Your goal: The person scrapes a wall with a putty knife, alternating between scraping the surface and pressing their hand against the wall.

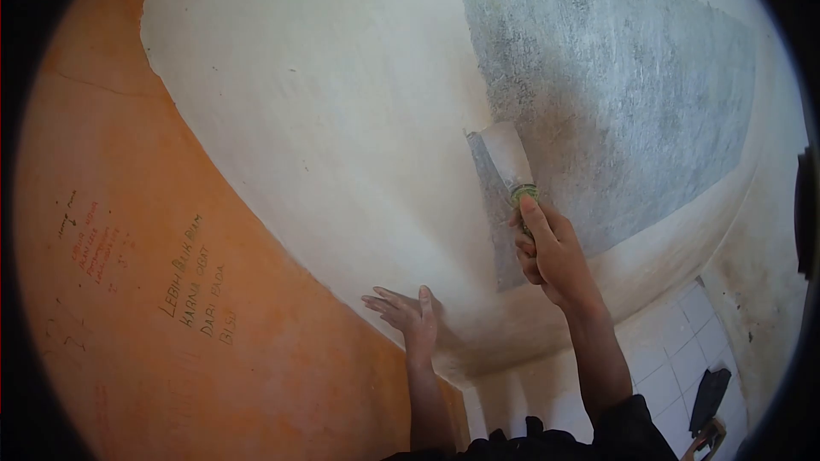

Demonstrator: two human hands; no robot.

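My right hand [547, 248] is wrapped round the green handle of a scraper [507, 154], whose wide pale blade lies against the wall. The blade sits at the left border of a rough grey patch [632, 102], over a narrow grey strip beside the white surface [342, 119]. Lower and to the left, my left hand [406, 316] has its fingers spread and holds nothing. It is at the white wall near the orange edge; whether the palm touches the wall is unclear.
Orange wall [256, 316] with handwriting fills the left side. White floor tiles [675, 341] show at the lower right, with a dark object [710, 399] and a wooden-edged item [705, 441] on them. A dark shape [805, 213] stands at the right edge.
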